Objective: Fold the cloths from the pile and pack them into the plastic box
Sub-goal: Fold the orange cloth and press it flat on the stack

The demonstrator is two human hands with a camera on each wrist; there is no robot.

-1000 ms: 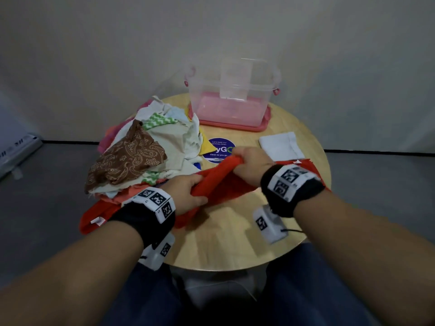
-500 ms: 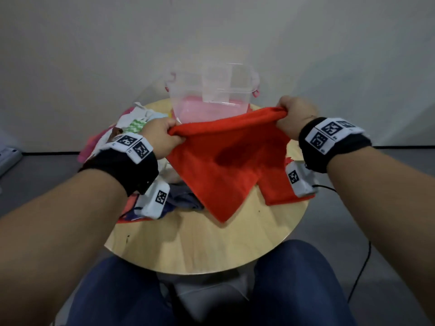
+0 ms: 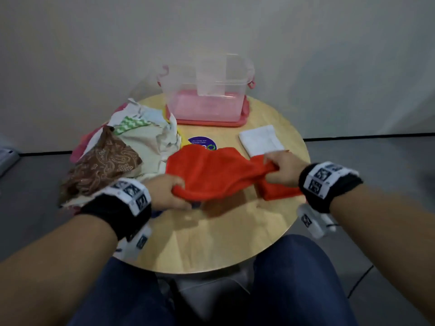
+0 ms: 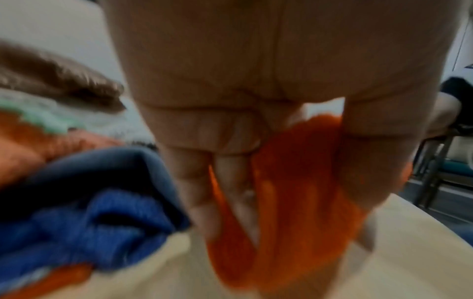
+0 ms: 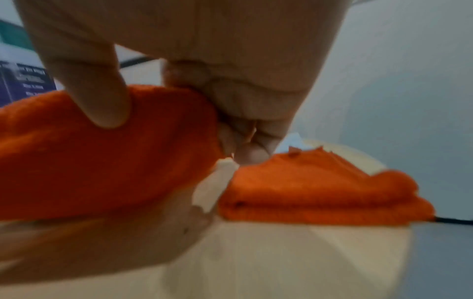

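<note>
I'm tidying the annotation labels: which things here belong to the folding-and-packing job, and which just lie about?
Job: red cloth held by left hand and right hand; cloth pile; folded white cloth; folded red cloth; plastic box.
Lying about: round sticker; table.

A red-orange cloth (image 3: 211, 175) lies spread mid-table between the jumbled cloth pile (image 3: 122, 156) and the open, empty clear plastic box (image 3: 204, 97).

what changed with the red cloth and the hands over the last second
Both hands, left hand and right hand, raised the red cloth off the table, held it spread in the air, then brought it back down flat on the wood. Both grip its near edge throughout. The pile, plastic box and folded white cloth stayed put.
</note>
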